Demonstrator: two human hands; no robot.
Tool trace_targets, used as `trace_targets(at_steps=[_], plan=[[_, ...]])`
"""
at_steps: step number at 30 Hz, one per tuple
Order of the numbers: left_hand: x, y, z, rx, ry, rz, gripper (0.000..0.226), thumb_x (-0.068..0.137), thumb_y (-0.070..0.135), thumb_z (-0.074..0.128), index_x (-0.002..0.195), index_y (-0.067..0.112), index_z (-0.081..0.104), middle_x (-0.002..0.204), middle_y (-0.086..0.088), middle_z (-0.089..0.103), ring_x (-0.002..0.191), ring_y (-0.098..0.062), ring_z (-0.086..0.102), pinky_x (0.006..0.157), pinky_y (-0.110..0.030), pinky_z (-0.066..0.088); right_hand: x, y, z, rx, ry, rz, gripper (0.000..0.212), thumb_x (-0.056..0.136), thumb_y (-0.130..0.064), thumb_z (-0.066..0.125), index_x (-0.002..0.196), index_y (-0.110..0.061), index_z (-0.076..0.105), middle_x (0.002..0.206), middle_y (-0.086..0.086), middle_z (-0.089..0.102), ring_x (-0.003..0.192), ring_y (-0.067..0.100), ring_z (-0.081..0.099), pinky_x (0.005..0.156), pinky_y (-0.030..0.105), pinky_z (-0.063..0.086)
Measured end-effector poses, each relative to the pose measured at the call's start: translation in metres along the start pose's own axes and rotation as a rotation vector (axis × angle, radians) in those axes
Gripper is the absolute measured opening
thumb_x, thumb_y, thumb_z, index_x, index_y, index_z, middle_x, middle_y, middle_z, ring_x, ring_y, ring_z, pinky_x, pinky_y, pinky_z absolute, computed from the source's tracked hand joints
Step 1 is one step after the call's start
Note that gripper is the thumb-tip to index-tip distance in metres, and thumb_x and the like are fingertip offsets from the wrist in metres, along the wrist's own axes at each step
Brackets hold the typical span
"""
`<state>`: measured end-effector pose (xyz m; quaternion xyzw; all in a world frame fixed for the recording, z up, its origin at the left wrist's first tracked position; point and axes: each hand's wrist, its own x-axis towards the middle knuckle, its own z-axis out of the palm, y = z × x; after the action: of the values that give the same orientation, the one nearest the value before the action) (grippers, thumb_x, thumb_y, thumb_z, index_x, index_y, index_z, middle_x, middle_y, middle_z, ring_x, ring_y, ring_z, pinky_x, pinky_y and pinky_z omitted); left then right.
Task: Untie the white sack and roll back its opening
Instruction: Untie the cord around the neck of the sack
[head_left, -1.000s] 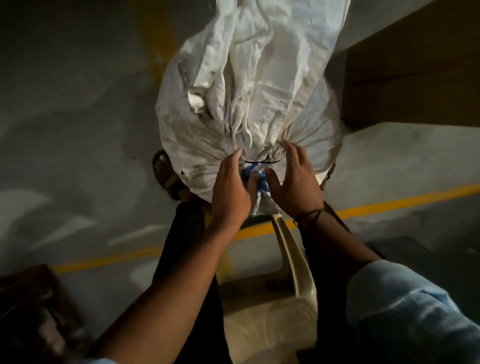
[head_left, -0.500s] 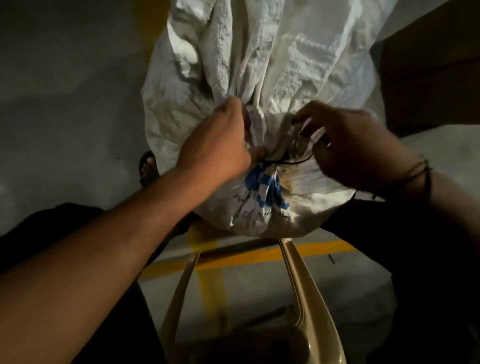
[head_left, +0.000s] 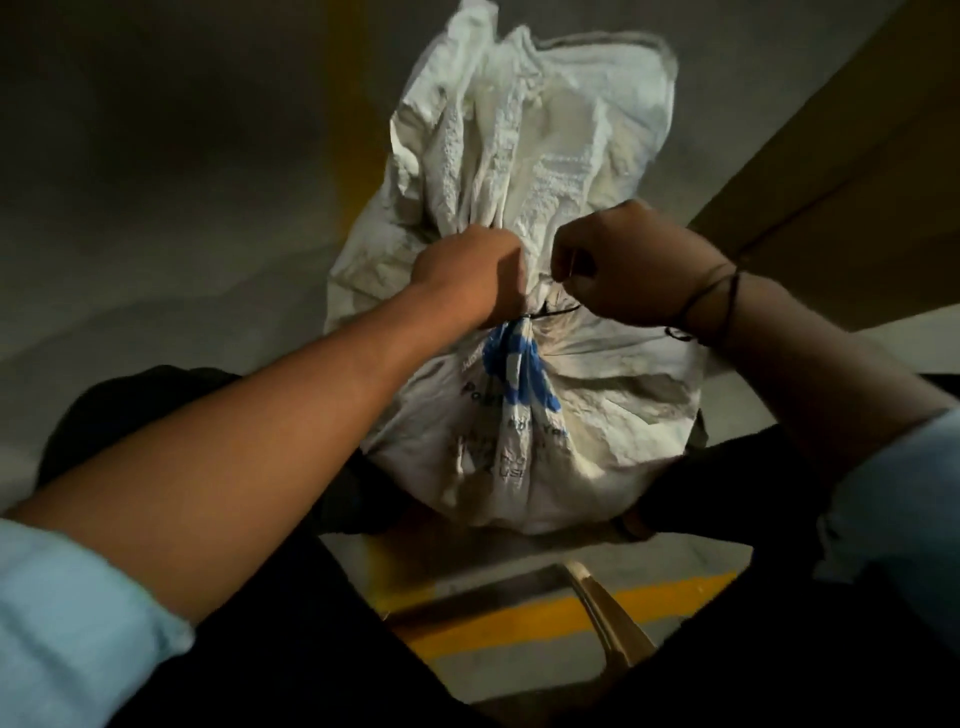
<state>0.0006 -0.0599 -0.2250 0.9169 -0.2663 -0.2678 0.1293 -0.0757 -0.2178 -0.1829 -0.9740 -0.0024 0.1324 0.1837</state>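
Head view first: where does your sack (head_left: 597, 415) lie from the cord (head_left: 556, 313)?

— It stands on the floor (head_left: 156, 208) between your legs. The cord cinches its neck. The full belly is below the cord and the loose mouth is bunched above it, so the neck's long axis runs up and away from you.

— And your hands?

— Your left hand (head_left: 467, 275) sits just above the cord on its left, fingers wrapped round the gathered neck. Your right hand (head_left: 628, 265) is just above and right of the cord, fingers curled tight. They seem to pinch a thin strand of it, though the knot itself is hidden between your hands.

— Which way next?

— I'd judge your right hand is the one on the tie. Draw the strand rightward, across the neck rather than along it, while your left steadies the neck. The mouth is not yet rolled back.
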Motion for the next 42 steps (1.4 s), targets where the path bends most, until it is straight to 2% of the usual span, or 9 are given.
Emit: trace_targets(at_steps=[3, 6, 9, 14, 21, 26, 32, 38, 42], plan=[[-0.021, 0.0, 0.013, 0.08, 0.145, 0.107, 0.011, 0.085, 0.028, 0.065, 0.096, 0.028, 0.069, 0.095, 0.004, 0.066, 0.088, -0.022, 0.063, 0.08, -0.033, 0.053, -0.02, -0.002, 0.004, -0.046, 0.011, 0.041, 0.018, 0.082, -0.02, 0.06, 0.081, -0.038, 0.06, 0.086, 0.0, 0.063, 0.08, 0.025, 0.065, 0.073, 0.043, 0.059], [-0.026, 0.0, 0.014, 0.013, 0.107, 0.098, 0.007, 0.081, 0.026, 0.077, 0.083, 0.031, 0.074, 0.088, 0.01, 0.072, 0.083, -0.013, 0.068, 0.078, -0.035, 0.057, -0.029, 0.001, 0.012, -0.076, 0.001, 0.067, 0.019, 0.081, -0.02, 0.058, 0.088, -0.036, 0.065, 0.094, -0.001, 0.068, 0.083, 0.022, 0.065, 0.075, 0.038, 0.059], [-0.039, 0.001, 0.01, -0.012, 0.133, 0.116, 0.011, 0.078, 0.026, 0.084, 0.085, 0.031, 0.077, 0.087, 0.014, 0.073, 0.081, -0.007, 0.068, 0.077, -0.035, 0.059, -0.047, 0.002, 0.018, -0.155, -0.063, 0.089, 0.023, 0.084, -0.019, 0.061, 0.102, -0.031, 0.067, 0.109, 0.0, 0.067, 0.094, 0.019, 0.06, 0.081, 0.032, 0.053], [-0.052, 0.0, 0.014, -0.037, 0.144, 0.125, 0.021, 0.081, 0.022, 0.081, 0.1, 0.032, 0.078, 0.104, 0.008, 0.076, 0.093, -0.012, 0.069, 0.086, -0.039, 0.059, -0.057, -0.005, 0.025, -0.205, -0.072, 0.055, 0.034, 0.085, -0.021, 0.063, 0.118, -0.029, 0.064, 0.126, 0.001, 0.061, 0.118, 0.023, 0.055, 0.092, 0.034, 0.048], [-0.053, -0.003, 0.019, 0.014, 0.159, 0.122, 0.05, 0.08, -0.007, 0.064, 0.109, 0.032, 0.077, 0.111, -0.001, 0.074, 0.095, -0.021, 0.069, 0.083, -0.042, 0.059, -0.047, -0.021, 0.03, -0.204, -0.079, -0.021, 0.04, 0.086, -0.027, 0.062, 0.126, -0.026, 0.059, 0.123, 0.001, 0.062, 0.119, 0.025, 0.053, 0.094, 0.044, 0.052], [-0.043, -0.005, 0.016, -0.001, 0.149, 0.116, 0.048, 0.082, -0.01, 0.062, 0.105, 0.029, 0.078, 0.115, 0.003, 0.074, 0.098, -0.018, 0.068, 0.085, -0.041, 0.059, -0.036, -0.021, 0.031, -0.226, -0.061, 0.018, 0.037, 0.086, -0.027, 0.059, 0.122, -0.029, 0.061, 0.115, 0.001, 0.067, 0.11, 0.025, 0.06, 0.084, 0.043, 0.056], [-0.026, -0.01, 0.018, -0.035, 0.113, 0.116, 0.028, 0.087, 0.004, 0.068, 0.091, 0.029, 0.08, 0.102, 0.013, 0.075, 0.091, -0.008, 0.068, 0.084, -0.03, 0.056, -0.021, -0.012, 0.036, -0.203, -0.082, 0.032, 0.024, 0.087, -0.029, 0.058, 0.11, -0.032, 0.066, 0.105, -0.001, 0.067, 0.098, 0.023, 0.064, 0.079, 0.042, 0.058], [-0.018, -0.013, 0.007, 0.133, 0.022, 0.254, 0.025, 0.091, 0.013, 0.065, 0.106, 0.03, 0.078, 0.114, 0.01, 0.073, 0.102, -0.015, 0.067, 0.086, -0.037, 0.058, -0.014, -0.001, 0.04, -0.102, -0.016, 0.039, 0.011, 0.09, -0.032, 0.058, 0.091, -0.03, 0.069, 0.09, -0.002, 0.068, 0.082, 0.019, 0.064, 0.073, 0.04, 0.059], [-0.015, -0.02, 0.009, 0.108, 0.005, 0.256, 0.02, 0.093, 0.02, 0.067, 0.106, 0.032, 0.076, 0.115, 0.01, 0.071, 0.106, -0.013, 0.063, 0.089, -0.039, 0.056, -0.012, 0.011, 0.04, -0.054, 0.007, 0.095, 0.013, 0.089, -0.031, 0.063, 0.078, -0.026, 0.065, 0.082, -0.004, 0.065, 0.077, 0.017, 0.061, 0.07, 0.035, 0.055]])
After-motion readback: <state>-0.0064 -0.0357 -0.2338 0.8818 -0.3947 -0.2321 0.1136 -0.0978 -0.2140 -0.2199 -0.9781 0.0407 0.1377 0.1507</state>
